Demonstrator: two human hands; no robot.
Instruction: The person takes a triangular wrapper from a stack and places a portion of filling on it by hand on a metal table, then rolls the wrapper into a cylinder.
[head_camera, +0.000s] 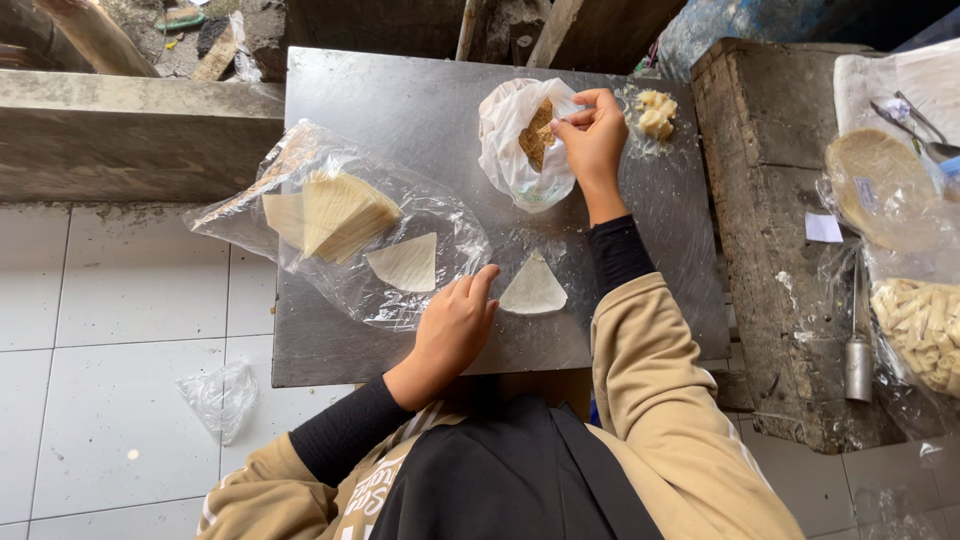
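Note:
My left hand (452, 325) rests on a metal tray (400, 100), its fingertips touching the left corner of a pale triangular wrapper sheet (533, 290). My right hand (592, 140) reaches to a white plastic bag (510, 150) with brown filling (537, 132) inside, fingers pinched at the bag's opening. A clear plastic bag (340, 240) lies to the left, holding a stack of triangular wrappers (335, 212), with one single wrapper (405, 262) lying on it.
A small pile of pale chunks (656, 112) sits at the tray's far right. A concrete block (770, 200) stands to the right, with bags of round wrappers (878, 185) and pale strips (920, 330) beyond. A crumpled plastic bag (222, 397) lies on the white tiled floor.

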